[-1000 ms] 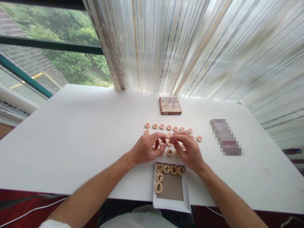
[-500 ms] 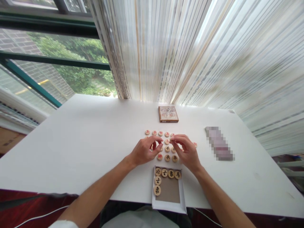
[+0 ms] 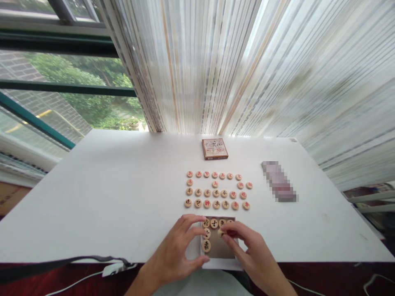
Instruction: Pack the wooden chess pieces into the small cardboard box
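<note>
**Right hand pinches a piece over the tray**

At far left a window (image 3: pixel 61 94) shows trees and brick. A cable (image 3: pixel 92 263) lies along the near edge of the white table (image 3: pixel 108 197).

The left hand (image 3: pixel 177 253) is spread wide and holds nothing. Its fingers curve around the left wall of the tray (image 3: pixel 218 251), with the forefinger up at the far-left corner and the thumb down at the near-left one.

The tray sits at the table's near edge, between the two hands. Black-marked discs (image 3: pixel 206 246) line its far and left sides, and the rest of its brown floor is bare.

The piece (image 3: pixel 220 233) is just above that floor, near the middle of the tray. It is nipped between the thumb and forefinger of the right hand (image 3: pixel 251 255), whose other fingers are curled loosely behind.

Beyond the tray, four rows of loose pieces (image 3: pixel 216 192) lie flat on the table, marked red or black. Farther back lies a small brown box (image 3: pixel 215 149). To the right is a blurred patch (image 3: pixel 278 181). A striped curtain (image 3: pixel 262 74) hangs behind.
</note>
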`<state>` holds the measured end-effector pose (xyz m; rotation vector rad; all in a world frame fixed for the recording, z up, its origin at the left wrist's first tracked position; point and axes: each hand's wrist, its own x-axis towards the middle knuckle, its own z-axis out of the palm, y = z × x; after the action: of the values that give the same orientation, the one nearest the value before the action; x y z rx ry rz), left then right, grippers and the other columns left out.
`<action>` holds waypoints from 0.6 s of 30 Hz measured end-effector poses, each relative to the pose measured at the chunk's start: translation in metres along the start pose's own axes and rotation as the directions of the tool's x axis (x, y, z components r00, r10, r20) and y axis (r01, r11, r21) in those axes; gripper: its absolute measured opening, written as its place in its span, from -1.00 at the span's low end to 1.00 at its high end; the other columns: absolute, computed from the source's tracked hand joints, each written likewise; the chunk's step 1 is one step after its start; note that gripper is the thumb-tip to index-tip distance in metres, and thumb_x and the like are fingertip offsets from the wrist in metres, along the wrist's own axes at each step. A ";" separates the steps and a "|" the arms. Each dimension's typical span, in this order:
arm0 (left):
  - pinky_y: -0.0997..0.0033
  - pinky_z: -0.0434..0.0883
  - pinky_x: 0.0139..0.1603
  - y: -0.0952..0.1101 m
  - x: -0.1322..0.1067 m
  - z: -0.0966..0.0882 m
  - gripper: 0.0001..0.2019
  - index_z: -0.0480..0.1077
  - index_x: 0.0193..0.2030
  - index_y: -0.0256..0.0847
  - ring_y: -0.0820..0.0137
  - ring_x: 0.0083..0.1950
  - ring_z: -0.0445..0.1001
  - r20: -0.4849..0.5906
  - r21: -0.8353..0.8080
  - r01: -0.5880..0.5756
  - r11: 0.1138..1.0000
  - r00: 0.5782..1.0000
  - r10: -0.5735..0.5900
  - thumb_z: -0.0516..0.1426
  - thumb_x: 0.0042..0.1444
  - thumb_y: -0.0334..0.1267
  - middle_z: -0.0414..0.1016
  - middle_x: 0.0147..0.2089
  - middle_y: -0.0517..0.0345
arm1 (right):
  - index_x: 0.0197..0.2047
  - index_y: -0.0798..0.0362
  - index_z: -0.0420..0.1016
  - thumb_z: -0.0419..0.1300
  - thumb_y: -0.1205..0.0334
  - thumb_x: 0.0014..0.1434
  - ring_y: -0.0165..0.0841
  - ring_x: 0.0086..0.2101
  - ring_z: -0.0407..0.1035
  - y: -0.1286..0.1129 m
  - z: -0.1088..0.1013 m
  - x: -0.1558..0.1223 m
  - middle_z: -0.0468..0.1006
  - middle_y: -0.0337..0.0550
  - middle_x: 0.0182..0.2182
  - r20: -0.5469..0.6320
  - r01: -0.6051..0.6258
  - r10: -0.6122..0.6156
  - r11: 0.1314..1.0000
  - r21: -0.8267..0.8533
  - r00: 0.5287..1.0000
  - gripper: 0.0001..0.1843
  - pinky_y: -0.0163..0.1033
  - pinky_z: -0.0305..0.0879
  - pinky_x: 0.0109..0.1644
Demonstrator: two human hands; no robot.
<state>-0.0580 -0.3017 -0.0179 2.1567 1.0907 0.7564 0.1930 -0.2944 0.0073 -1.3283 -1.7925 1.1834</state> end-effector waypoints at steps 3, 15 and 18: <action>-0.01 0.33 0.35 -0.005 -0.011 0.005 -0.55 0.34 0.09 -0.10 0.08 0.36 0.22 0.060 0.022 0.000 1.000 0.998 -0.001 0.35 0.08 -0.25 0.27 0.34 -0.06 | -0.07 0.00 0.52 0.16 0.21 0.36 -0.30 -0.18 0.57 0.003 0.015 -0.014 0.63 -0.12 -0.16 0.054 -0.096 0.093 0.994 0.060 0.994 -0.86 -0.29 0.50 -0.05; 0.07 0.34 0.30 -0.013 -0.009 0.006 -0.60 0.41 0.00 -0.10 0.11 0.30 0.28 0.107 0.113 -0.052 0.992 0.994 0.040 0.32 0.14 0.05 0.36 0.29 -0.01 | -0.33 0.02 0.51 0.22 0.40 0.19 -0.39 -0.36 0.48 0.001 0.034 -0.009 0.61 -0.28 -0.39 0.222 -0.236 0.248 0.968 -0.079 0.943 -0.90 -0.39 0.30 -0.27; 0.10 0.35 0.28 -0.011 -0.008 0.006 -0.59 0.42 -0.02 -0.11 0.12 0.28 0.32 0.090 0.128 -0.043 0.991 0.995 0.031 0.33 0.11 0.07 0.39 0.28 -0.01 | -0.34 0.02 0.52 0.23 0.43 0.15 -0.43 -0.41 0.43 0.004 0.034 -0.006 0.60 -0.32 -0.43 0.265 -0.222 0.245 0.969 -0.111 0.933 -0.89 -0.40 0.23 -0.32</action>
<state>-0.0632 -0.3046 -0.0314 2.3018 1.0835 0.6162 0.1671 -0.3101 -0.0106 -1.5172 -1.9316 1.5044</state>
